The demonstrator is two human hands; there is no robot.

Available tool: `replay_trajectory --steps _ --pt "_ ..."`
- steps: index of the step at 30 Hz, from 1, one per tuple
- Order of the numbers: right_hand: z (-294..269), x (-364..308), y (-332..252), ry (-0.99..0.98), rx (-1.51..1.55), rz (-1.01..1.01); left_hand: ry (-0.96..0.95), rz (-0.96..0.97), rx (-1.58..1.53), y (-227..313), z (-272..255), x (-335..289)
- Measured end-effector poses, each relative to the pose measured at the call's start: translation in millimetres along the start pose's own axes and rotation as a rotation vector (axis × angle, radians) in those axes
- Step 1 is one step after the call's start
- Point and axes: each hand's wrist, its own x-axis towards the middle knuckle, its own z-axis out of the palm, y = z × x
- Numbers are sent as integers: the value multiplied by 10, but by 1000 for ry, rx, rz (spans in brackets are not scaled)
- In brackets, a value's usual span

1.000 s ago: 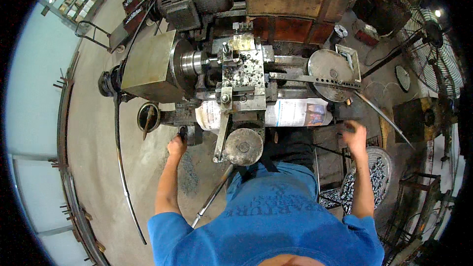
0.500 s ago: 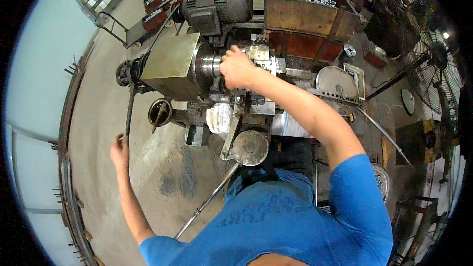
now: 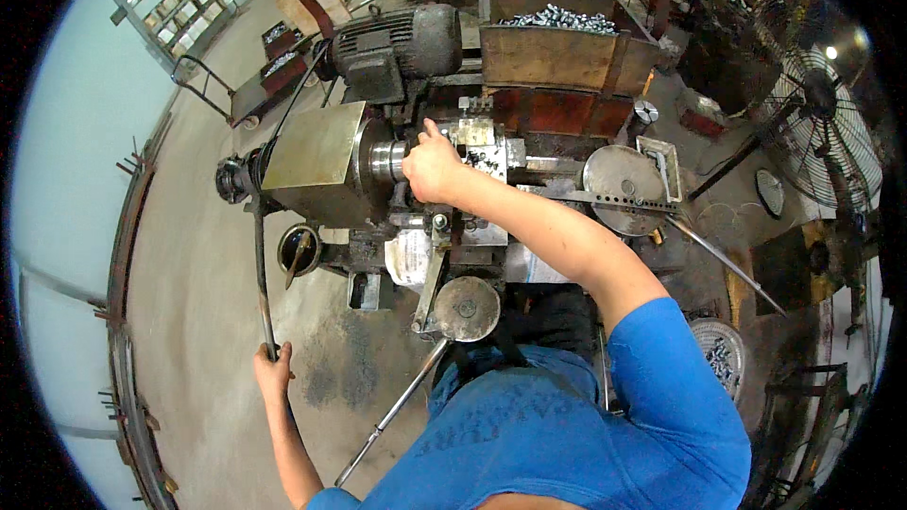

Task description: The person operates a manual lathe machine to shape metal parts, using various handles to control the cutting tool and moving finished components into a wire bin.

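Note:
My left hand [image 3: 274, 376] is closed around the lower end of a long dark lever bar [image 3: 264, 283], which hangs down from the left end of a lathe-like machine. My right hand [image 3: 433, 168] is at the machine's shiny round spindle nose [image 3: 385, 161], its fingers curled and pointing away from me. Whatever its fingers grip is hidden behind the hand. Just right of it sits a metal tool slide [image 3: 484, 135] with dark chips on it. The boxy headstock cover [image 3: 312, 146] lies between the lever and my right hand.
An electric motor [image 3: 402, 47] stands behind the headstock. A wooden bin [image 3: 557, 52] of small metal parts is at the back. Nearer me are a round plate [image 3: 466, 309] with a long rod handle and a handwheel [image 3: 299, 250]. A large fan [image 3: 817, 99] stands at right.
My left hand has moved down and slightly right, now at the lever's end, and the lever leans more to the right. My right hand stays at the spindle. The whole view has shifted a little.

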Motion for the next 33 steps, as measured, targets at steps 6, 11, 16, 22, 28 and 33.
replay_trajectory --steps 6,11,16,22,28,33 --pt "-548 -560 642 479 319 11 -263 76 -306 -204 -38 357" --pt "-864 -1007 1691 609 -56 395 -291 63 -468 -245 178 612" --pt "-844 -1780 1671 723 166 452 -246 78 -475 -170 105 474" --pt "-253 -3978 1670 498 314 951 -285 -60 -452 -488 119 671" --pt "1008 -6511 1097 -124 91 1777 -302 -102 -448 -495 258 918" --pt "1709 -6977 629 -407 223 1977 -436 -161 -569 -716 133 1087"
